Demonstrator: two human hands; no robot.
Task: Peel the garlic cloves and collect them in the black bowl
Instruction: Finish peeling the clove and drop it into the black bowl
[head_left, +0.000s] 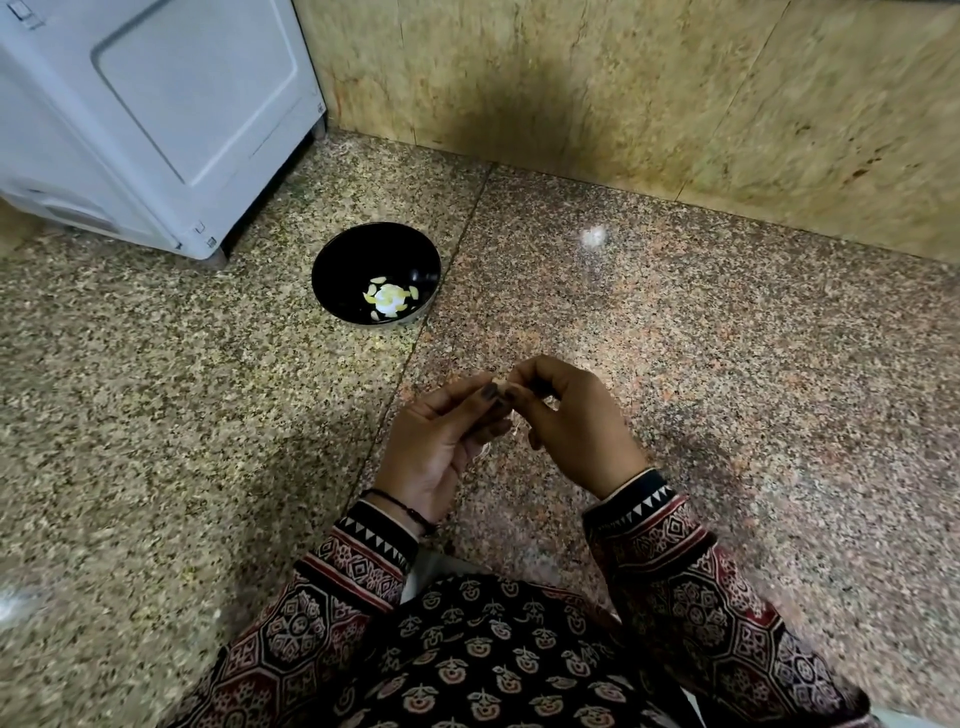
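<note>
You look down on a speckled polished stone floor (701, 374). A white boxy appliance (156, 114) stands on it; right of that appliance rises a mottled tan stone wall (623, 88).

White appliance (156, 114) upper left, speckled stone floor (727, 389), tan marbled wall (623, 78) behind

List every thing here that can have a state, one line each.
Round black bowl: upright on the speckled stone floor, holding cloves.
Pale peeled garlic cloves: lying loose in the bowl's bottom.
Small garlic clove: pinched between both hands; how far peeled, cannot tell.
Left hand: fingers curled, pinching the clove.
Right hand: fingers curled, pinching the clove.
</note>
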